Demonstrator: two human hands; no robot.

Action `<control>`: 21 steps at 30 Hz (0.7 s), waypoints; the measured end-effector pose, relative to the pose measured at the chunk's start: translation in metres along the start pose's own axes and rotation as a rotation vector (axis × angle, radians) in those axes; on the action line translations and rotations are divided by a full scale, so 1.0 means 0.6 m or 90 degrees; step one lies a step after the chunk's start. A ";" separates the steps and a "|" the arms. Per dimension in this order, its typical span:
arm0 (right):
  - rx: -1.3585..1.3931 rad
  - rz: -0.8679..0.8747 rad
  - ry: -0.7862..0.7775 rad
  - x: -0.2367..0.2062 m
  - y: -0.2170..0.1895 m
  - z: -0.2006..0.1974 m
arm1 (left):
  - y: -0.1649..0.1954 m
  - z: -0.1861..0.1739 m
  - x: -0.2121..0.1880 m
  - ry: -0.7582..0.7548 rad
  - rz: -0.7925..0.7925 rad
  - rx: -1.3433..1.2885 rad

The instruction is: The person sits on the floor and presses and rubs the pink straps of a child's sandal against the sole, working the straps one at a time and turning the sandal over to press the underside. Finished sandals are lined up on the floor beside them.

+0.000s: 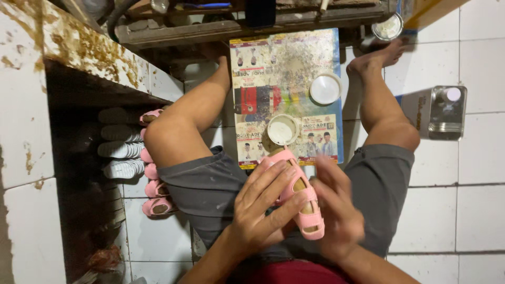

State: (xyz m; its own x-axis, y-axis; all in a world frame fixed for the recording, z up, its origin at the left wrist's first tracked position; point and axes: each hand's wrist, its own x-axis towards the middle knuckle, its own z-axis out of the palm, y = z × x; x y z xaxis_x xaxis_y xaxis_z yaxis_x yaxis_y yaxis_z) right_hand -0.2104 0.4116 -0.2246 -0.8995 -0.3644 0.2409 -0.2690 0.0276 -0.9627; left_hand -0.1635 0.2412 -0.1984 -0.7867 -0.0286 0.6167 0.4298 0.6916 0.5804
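- Pink plastic sandal (pixel 300 197): child-sized, with an open toe and strap bars, positioned over the person's lap at the near centre of the scene, toe end pointing toward the near side.
- Left hand (pixel 261 208): fingers spread and wrapped over the sandal's left side, closed on it.
- Right hand (pixel 336 210): motion-blurred, positioned against the sandal's right side; whether it grips the sandal cannot be told.
- Printed sheet (pixel 286 94): large, stained, laid flat on the floor between the person's legs, just beyond the sandal.
- Open round tin (pixel 282 129): stands on the near part of the printed sheet, just beyond the sandal's heel end.
- Round white lid (pixel 325 88): lies on the right part of the sheet, apart from the tin.
- Row of pink sandals (pixel 152 179): stacked at the left, beside the person's left thigh; pale shoe soles (pixel 120 144) lie further left in a dark recess.
- Rectangular metal can (pixel 447 111): stands on the white tiled floor (pixel 473 221) at the far right.
- Second round tin (pixel 388 26): located at the far edge, near the person's right foot.
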 end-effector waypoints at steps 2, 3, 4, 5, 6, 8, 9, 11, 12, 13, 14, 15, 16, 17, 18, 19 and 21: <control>0.141 -0.049 -0.055 -0.004 0.018 -0.009 | 0.004 0.003 0.006 -0.005 -0.026 -0.036; 0.214 -0.080 -0.082 -0.005 0.027 -0.011 | 0.006 0.004 0.009 -0.006 -0.033 -0.052; 0.191 -0.132 -0.059 -0.007 0.034 -0.011 | 0.008 0.005 0.013 -0.003 -0.029 -0.048; 0.170 -0.183 -0.038 -0.008 0.040 -0.012 | 0.010 0.005 0.016 0.001 -0.027 -0.043; 0.152 -0.223 -0.020 -0.011 0.043 -0.014 | 0.012 0.004 0.018 0.002 -0.035 -0.037; 0.083 -0.197 -0.008 -0.014 0.043 -0.020 | 0.016 0.002 0.023 -0.016 -0.039 -0.030; 0.044 -0.193 0.002 -0.015 0.042 -0.024 | 0.017 0.001 0.025 -0.022 -0.031 -0.029; 0.024 -0.158 0.011 -0.013 0.038 -0.031 | 0.018 0.000 0.028 -0.031 -0.027 -0.031; 0.018 -0.139 0.013 -0.011 0.037 -0.032 | 0.020 -0.001 0.028 -0.035 -0.029 -0.029; 0.059 -0.139 -0.017 -0.007 0.037 -0.032 | 0.020 -0.001 0.030 -0.037 -0.032 -0.033; 0.098 -0.136 -0.047 -0.004 0.038 -0.030 | 0.022 -0.002 0.031 -0.039 -0.037 -0.039; 0.135 -0.128 -0.076 -0.002 0.039 -0.029 | 0.024 -0.003 0.032 -0.043 -0.046 -0.048; 0.132 -0.189 -0.051 -0.001 0.040 -0.027 | 0.026 -0.004 0.034 -0.048 -0.059 -0.068; 0.131 -0.255 -0.028 0.000 0.041 -0.027 | 0.028 -0.004 0.035 -0.051 -0.070 -0.084; 0.130 -0.322 -0.003 0.000 0.042 -0.027 | 0.030 -0.005 0.037 -0.054 -0.079 -0.100; 0.134 -0.256 -0.015 0.000 0.043 -0.027 | 0.031 -0.004 0.040 -0.061 -0.082 -0.099; 0.143 -0.114 -0.041 -0.004 0.043 -0.035 | 0.035 -0.003 0.044 -0.080 -0.098 -0.101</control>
State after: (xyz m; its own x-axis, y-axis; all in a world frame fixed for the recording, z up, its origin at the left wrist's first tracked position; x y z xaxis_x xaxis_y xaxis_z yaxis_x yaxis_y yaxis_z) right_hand -0.2226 0.4326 -0.2476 -0.8194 -0.4028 0.4078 -0.3319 -0.2466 -0.9105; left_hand -0.1746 0.2535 -0.1690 -0.8929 -0.0286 0.4494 0.3567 0.5642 0.7446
